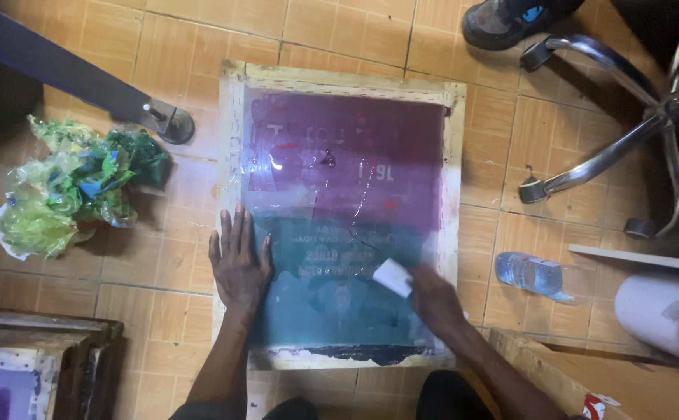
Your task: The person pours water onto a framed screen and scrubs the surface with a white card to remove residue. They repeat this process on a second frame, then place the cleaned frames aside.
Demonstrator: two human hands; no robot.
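Screen: a wood-framed printing screen (341, 210) with purple and teal mesh lies flat on the tan tiled floor (153, 257), its near edge close to the person's knees.
Left hand: the left hand (239, 262) lies palm down on the left part of the mesh beside the frame's left rail, all 5 fingers spread flat and holding nothing; it seems to pin the screen down.
Right hand: the right hand (433, 299), blurred, is closed around a small white pad (392, 277) and presses it to the mesh at the lower right; the grip itself is too smeared to read finger by finger.
Progress: I judge the rubbing partly done. The lower half looks teal and the upper half purple, with a wet sheen across the middle, but which part has been worked I cannot tell.
Edges: the pad sits near the right rail; the frame's 4 wooden rails bound every stroke.
Open room: bare tiles lie left of the frame.
Crowding, left: a crumpled green and yellow plastic bag (71, 185) and a dark metal leg with a round foot (170, 123).
Crowding, right: a clear plastic bottle (532, 273) lying near the right rail, a chrome chair base (612, 148), a white roll (666, 311).
Crowding, near left: stacked wooden frames (36, 365).
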